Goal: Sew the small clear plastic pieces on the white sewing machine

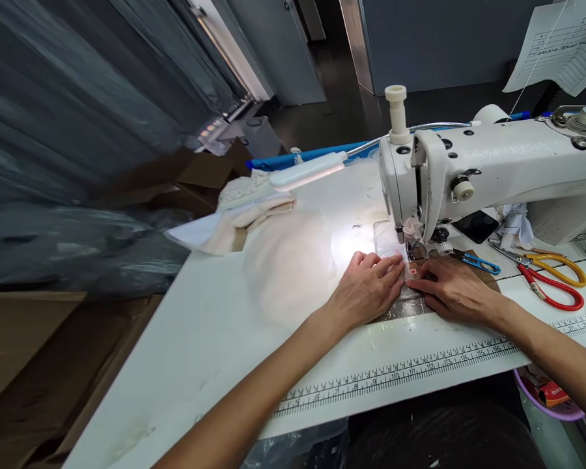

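Observation:
A white sewing machine (508, 156) stands at the right, its presser foot (413, 251) low over the needle plate. Thin, pale pink sheer fabric (293, 267) spreads left of it and runs in beside the foot. My left hand (368, 286) lies on the fabric just left of the foot, fingers stretched out and flat. My right hand (452, 286) is just right of and in front of the foot, its fingers bent together at the fabric's edge; the thumb is partly hidden. The fabric under the fingertips is hard to make out.
Blue thread snips (478, 262), red-handled scissors (549, 286) and yellow-handled scissors (561, 264) lie right of my right hand. A lit lamp (307, 172) reaches over the table. Folded cloth (239, 225) sits at its left edge. A printed ruler (395, 378) runs along the front.

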A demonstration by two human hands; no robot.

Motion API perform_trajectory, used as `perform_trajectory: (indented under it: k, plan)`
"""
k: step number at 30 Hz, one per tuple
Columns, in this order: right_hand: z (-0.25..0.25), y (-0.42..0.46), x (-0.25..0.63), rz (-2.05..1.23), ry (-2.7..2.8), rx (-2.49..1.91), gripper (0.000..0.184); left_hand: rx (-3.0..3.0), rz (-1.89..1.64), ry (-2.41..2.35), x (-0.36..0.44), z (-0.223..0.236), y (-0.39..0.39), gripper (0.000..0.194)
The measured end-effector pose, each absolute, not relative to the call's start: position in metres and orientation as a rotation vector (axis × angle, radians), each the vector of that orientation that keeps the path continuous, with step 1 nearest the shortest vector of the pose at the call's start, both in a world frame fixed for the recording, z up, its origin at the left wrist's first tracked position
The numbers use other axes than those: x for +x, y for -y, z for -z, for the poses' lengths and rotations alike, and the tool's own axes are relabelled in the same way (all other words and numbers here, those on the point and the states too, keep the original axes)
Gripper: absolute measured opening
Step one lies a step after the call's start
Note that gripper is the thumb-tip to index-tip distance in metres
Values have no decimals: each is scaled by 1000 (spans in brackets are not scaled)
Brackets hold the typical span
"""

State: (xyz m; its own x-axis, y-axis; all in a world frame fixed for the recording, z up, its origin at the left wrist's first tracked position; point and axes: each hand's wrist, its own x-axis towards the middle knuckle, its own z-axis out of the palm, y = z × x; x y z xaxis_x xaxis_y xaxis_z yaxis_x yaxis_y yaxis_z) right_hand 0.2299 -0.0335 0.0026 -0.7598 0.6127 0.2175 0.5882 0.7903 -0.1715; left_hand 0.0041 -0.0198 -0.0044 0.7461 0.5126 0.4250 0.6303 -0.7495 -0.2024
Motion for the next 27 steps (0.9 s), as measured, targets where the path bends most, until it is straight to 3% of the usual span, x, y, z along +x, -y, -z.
perform_trajectory:
  k: [12,27]
  plan:
    - [0,36,224,0,2674,-1021,25,-2782,381,1037,2,3,4,41]
    - [7,35,224,-31,2619,-1035,31,-2684,396,969,2,4,7,37]
